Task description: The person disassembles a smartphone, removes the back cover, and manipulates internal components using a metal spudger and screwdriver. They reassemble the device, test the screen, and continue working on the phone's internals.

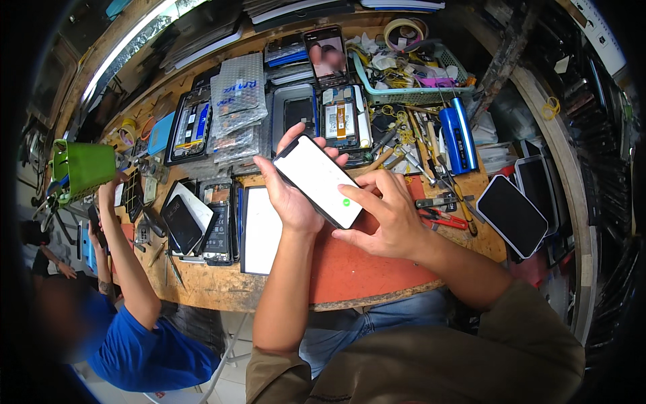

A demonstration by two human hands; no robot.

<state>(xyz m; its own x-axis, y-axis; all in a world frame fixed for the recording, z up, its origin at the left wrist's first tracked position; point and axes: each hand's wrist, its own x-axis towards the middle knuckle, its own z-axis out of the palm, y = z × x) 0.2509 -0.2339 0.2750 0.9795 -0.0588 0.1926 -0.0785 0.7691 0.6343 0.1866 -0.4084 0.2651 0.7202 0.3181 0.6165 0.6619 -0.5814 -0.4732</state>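
Note:
A smartphone (316,180) with a lit white screen lies tilted in my left hand (294,202) above the bench. My left fingers wrap behind it, their tips showing past its upper edge. On the screen a small green round mark shows near the lower end. My right hand (398,219) is over that end, index finger stretched to the glass and thumb by the bottom corner. Its fingers are apart and grip nothing. Below the hands lies an orange-red mat (356,269), with a white-screened tablet (262,229) to its left.
Red-handled pliers (444,219) and screwdrivers lie right of my hands. A blue cylinder (459,138) stands behind them. Opened devices (343,118), bubble-wrapped parts (235,91) and a cluttered basket (417,95) fill the back. A co-worker in blue (151,350) reaches toward a green basket (81,168) at left.

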